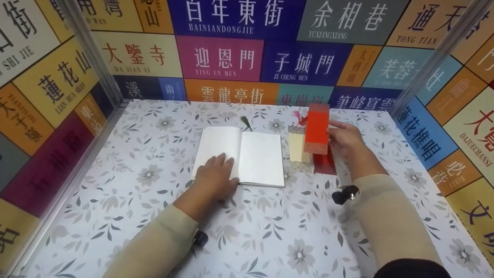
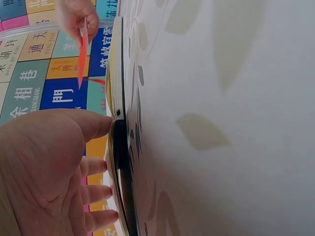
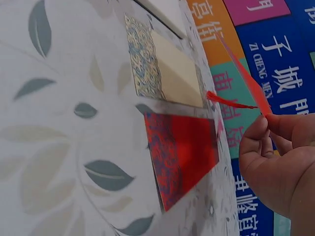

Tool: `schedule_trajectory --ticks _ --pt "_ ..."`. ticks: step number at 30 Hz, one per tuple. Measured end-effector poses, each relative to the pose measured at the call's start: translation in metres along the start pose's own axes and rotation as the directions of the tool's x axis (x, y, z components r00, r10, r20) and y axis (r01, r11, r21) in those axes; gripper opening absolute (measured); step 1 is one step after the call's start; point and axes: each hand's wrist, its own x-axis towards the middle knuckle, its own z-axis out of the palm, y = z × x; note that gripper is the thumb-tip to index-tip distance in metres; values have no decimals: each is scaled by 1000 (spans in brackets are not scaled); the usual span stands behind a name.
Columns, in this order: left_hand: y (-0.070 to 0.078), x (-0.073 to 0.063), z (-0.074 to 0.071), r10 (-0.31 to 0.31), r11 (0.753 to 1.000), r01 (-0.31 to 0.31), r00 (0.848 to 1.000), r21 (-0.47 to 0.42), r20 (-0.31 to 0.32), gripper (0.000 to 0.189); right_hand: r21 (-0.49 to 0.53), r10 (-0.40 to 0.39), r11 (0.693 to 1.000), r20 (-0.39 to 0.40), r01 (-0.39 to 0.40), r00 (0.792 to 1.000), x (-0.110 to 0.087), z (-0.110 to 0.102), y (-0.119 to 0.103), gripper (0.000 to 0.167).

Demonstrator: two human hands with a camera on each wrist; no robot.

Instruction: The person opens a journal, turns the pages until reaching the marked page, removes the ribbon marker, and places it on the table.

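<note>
An open notebook (image 1: pixel 261 156) with blank white pages lies on the table. My left hand (image 1: pixel 216 177) rests on its left page, fingers extended and thumb near the lower edge by the spine. To the right, my right hand (image 1: pixel 346 139) pinches a red bookmark (image 1: pixel 317 129) by its side, between thumb and fingers. It is raised above the table, and a red tassel (image 3: pixel 230 101) hangs from it in the right wrist view. Below it lie a second red bookmark (image 3: pixel 189 147) and a cream bookmark (image 3: pixel 174 66) with a patterned end, side by side.
A dark green tassel (image 1: pixel 246 123) pokes out beyond the notebook's top edge. Pink strands (image 1: pixel 296 114) show behind the cream bookmark. Panels with coloured place-name signs (image 1: pixel 222 58) stand around the flower-patterned tabletop (image 1: pixel 150 216).
</note>
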Motion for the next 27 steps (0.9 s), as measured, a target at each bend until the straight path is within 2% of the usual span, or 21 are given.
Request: schedule_trajectory --ticks 2,8,17,23,27 --pt "1 -1 0 7 1000 -7 1000 2 -8 75 -7 5 1000 -24 -5 1000 1 -12 -3 53" --pt "3 -2 -2 9 1000 -9 1000 13 -21 75 63 9 998 -42 -6 999 5 -44 -2 58" --pt "4 -1 -2 -5 1000 5 1000 -1 4 75 38 77 996 -59 -75 995 5 -68 4 57" --pt "3 0 -2 -8 1000 8 1000 12 9 76 -86 138 985 -98 -146 986 7 -77 10 56" --pt "2 1 -1 -6 1000 6 1000 14 10 76 -183 145 969 -121 -166 982 13 -82 17 56"
